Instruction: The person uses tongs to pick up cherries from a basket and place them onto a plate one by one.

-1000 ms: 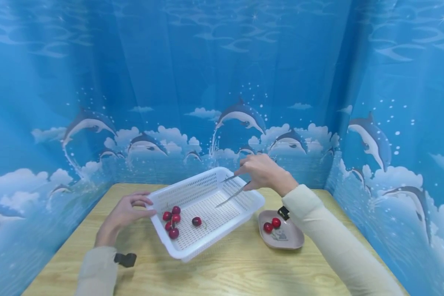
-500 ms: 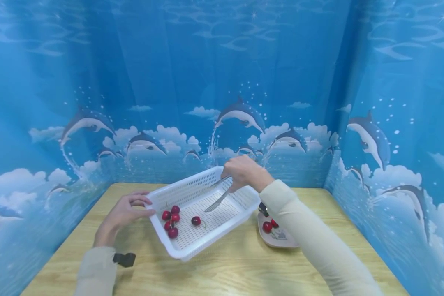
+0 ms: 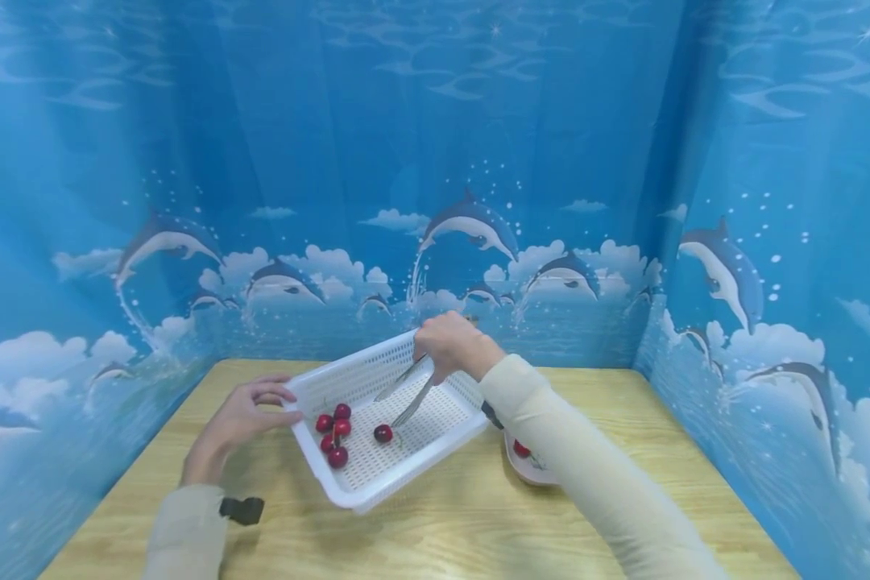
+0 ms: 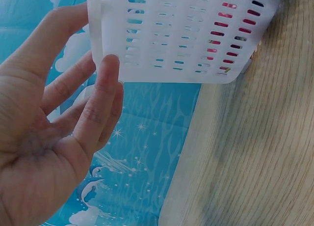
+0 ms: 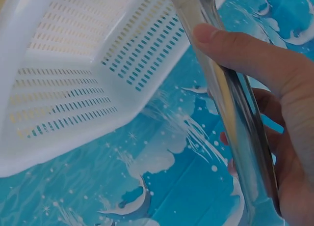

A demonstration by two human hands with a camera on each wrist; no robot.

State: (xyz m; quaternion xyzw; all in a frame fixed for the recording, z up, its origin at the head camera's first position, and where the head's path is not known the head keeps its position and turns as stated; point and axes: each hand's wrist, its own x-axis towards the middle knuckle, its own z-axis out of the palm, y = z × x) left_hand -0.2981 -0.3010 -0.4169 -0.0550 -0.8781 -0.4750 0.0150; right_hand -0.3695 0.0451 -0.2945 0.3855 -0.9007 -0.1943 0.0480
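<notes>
My left hand (image 3: 242,420) pinches the rim of the white plastic basket (image 3: 399,477) at its left end; in the left wrist view, thumb and fingertips sit on either side of the rim. Inside the basket lie several dark red cherries (image 3: 338,457) in a group at the left, and a single cherry (image 3: 383,433) nearer the middle. Metal tongs (image 5: 228,108) are gripped in my right hand (image 3: 453,342), over the basket's far right part. Their arms are spread, one tip right beside the single cherry, the other farther back. Nothing shows between the tips.
A small pinkish dish (image 3: 528,474) with a cherry (image 3: 521,449) stands on the wooden table (image 3: 435,532) right of the basket, partly hidden by my right sleeve. Blue dolphin-print curtains (image 3: 435,161) surround the table at the back and sides.
My right hand has moved left and lower with the tongs, bringing a tip down next to the single cherry. My sleeve now covers more of the dish. The left hand stays on the rim.
</notes>
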